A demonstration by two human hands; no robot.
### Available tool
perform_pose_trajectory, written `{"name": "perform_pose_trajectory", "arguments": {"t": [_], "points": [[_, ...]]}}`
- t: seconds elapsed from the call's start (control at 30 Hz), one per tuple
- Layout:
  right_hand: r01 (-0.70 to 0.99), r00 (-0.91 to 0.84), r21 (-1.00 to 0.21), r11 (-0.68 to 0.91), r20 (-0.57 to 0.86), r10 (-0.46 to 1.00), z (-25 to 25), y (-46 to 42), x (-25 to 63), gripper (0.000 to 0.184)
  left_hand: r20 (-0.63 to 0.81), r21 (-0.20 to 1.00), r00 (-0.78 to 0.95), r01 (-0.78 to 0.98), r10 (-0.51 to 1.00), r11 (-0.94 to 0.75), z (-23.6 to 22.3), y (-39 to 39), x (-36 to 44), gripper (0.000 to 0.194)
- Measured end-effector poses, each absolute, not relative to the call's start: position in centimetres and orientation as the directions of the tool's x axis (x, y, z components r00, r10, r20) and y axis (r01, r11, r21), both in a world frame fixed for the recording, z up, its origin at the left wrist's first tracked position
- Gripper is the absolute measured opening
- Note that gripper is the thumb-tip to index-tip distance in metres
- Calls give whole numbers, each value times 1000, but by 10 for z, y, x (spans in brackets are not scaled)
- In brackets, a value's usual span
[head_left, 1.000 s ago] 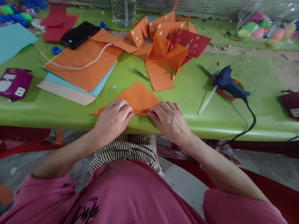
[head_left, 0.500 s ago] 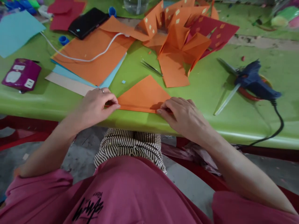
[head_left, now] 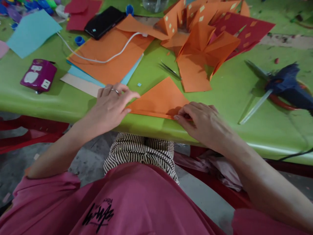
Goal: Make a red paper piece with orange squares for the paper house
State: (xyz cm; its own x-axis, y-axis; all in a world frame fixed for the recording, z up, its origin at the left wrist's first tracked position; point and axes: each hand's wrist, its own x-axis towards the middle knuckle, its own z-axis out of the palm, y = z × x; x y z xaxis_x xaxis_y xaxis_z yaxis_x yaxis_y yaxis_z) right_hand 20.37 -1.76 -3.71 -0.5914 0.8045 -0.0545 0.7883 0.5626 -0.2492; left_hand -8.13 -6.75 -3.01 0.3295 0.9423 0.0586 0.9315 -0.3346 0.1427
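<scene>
A folded orange paper (head_left: 161,98), pointed at the top, lies at the table's near edge with a narrow folded strip along its lower side. My left hand (head_left: 111,104), a ring on one finger, is at its left corner; thumb and forefinger are spread apart, the thumb tip by the corner. At the right end of the strip, my right hand (head_left: 202,122) pinches the paper between thumb and curled fingers. Tweezers (head_left: 171,70) lie just beyond the paper, beside a tiny light-blue paper square (head_left: 139,84).
A dark blue glue gun (head_left: 286,83) with a clear glue stick rests at the right. Cut orange paper (head_left: 195,71) and red paper (head_left: 254,29) stand behind. Left are stacked orange sheets (head_left: 110,65) under a white cable (head_left: 102,61), a black phone (head_left: 105,23) and a purple box (head_left: 39,75).
My left thumb and forefinger have parted from their pinch on the left corner. My right hand still pinches the right end. The whole view has shifted, moving the table things rightward.
</scene>
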Motion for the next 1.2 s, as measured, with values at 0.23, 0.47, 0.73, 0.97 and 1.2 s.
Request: {"name": "perform_pose_trajectory", "arguments": {"t": [0.23, 0.47, 0.73, 0.97, 1.2], "points": [[769, -619, -230, 596, -37, 785, -37, -15, 205, 24, -58, -79, 624, 775, 779, -627, -27, -69, -61, 60], [799, -581, -238, 552, -69, 811, -32, -23, 203, 21, 18, -131, 635, 767, 772, -628, -29, -81, -38, 45], [826, -526, -258, 501, -36, 850, -36, -25, 225, 38, 76, -170, 613, 785, 787, -595, -45, -96, -7, 48], [863, -471, -201, 464, 14, 882, -40, -29, 251, 41, 42, -180, 631, 768, 775, -615, -39, -93, -7, 51], [911, -382, -134, 390, 76, 921, -44, -42, 264, 36, 76, -238, 645, 752, 760, -615, -43, -95, -7, 52]]}}
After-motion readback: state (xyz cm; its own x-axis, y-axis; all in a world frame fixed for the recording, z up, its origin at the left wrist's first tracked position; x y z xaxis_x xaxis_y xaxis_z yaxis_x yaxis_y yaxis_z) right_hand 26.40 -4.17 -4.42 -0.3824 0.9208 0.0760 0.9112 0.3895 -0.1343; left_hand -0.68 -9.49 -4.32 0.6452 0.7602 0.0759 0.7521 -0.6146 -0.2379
